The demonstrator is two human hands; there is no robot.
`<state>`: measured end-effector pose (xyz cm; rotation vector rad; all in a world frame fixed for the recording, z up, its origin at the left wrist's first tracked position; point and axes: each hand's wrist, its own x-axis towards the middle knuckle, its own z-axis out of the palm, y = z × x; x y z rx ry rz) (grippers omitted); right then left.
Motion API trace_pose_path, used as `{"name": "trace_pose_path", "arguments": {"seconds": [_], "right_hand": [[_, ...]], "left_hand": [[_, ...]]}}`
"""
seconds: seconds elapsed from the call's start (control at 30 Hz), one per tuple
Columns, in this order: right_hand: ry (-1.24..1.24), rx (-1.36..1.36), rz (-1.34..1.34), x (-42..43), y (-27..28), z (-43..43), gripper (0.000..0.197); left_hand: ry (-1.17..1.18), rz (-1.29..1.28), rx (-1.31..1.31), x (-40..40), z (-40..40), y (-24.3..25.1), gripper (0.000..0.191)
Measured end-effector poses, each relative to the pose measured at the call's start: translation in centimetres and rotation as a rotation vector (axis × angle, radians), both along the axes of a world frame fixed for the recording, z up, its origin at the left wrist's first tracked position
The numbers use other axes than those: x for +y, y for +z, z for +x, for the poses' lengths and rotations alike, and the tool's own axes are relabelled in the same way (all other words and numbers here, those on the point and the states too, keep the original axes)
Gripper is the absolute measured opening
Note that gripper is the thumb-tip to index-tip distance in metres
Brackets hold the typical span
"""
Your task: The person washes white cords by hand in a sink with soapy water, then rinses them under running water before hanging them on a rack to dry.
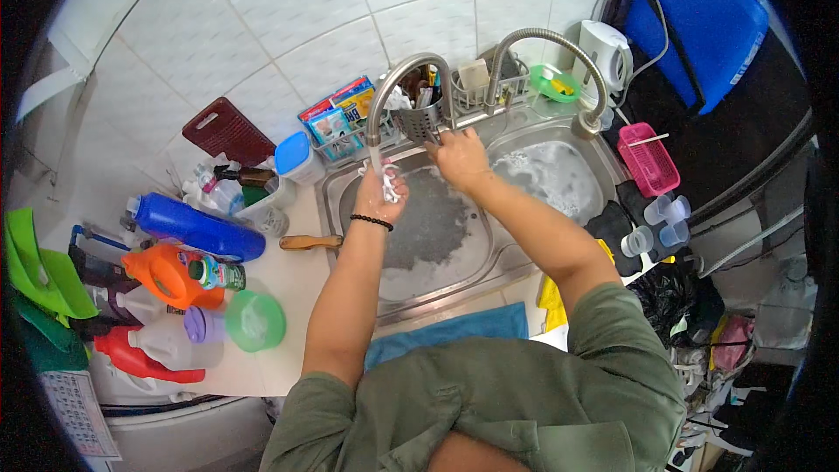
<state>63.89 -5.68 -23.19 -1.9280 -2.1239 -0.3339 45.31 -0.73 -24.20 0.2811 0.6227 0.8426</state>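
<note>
My left hand [382,195] holds a small bunch of white looped or tangled pieces [390,185] under the running water of a curved steel faucet [400,72], above the left sink basin [432,236]. Grey, foamy water stands in that basin. My right hand [461,158] is at the faucet base, by the perforated steel utensil holder [421,123]; its fingertips seem to touch a small lever there. The right basin [554,177] holds sudsy water.
Left of the sink lie a wooden handle [311,242], a green bowl [255,321] and several bottles, including a blue one [196,226]. A second faucet [557,39] arches over the right basin. A pink basket [649,158] and clear plastic cups [637,241] stand at right.
</note>
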Motion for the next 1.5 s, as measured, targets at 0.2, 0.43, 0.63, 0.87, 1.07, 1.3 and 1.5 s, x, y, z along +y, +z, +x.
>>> {"name": "trace_pose_path", "arguments": {"seconds": [0.2,0.43,0.63,0.87,1.07,1.3,1.5], "right_hand": [[0.169,-0.047,0.141,2.7,0.8,1.8,0.021],[0.026,0.516,0.360,1.5,2.0,-2.4,0.028],[-0.144,1.840,-0.283,0.0,-3.4,-6.3,0.053],[0.124,2.725,-0.793,-1.0,-2.3,-9.1,0.052],[0.056,2.681,-0.331,-2.8,0.6,-10.9,0.041],[-0.183,2.217,0.154,-3.8,3.2,-13.6,0.053],[-0.167,1.908,0.118,-2.9,3.7,-11.3,0.064]], "left_hand": [[-0.043,0.091,0.238,-1.6,0.5,2.2,0.015],[-0.180,0.084,0.223,-1.4,-2.4,-0.7,0.024],[-0.003,0.043,0.412,-3.6,0.7,2.2,0.045],[0.190,0.476,0.797,-4.7,2.4,-0.5,0.038],[0.201,0.932,1.511,-4.9,1.9,-0.8,0.060],[0.327,0.833,1.059,-4.1,1.6,1.4,0.072],[-0.010,0.453,0.371,-4.8,1.8,3.3,0.039]]}}
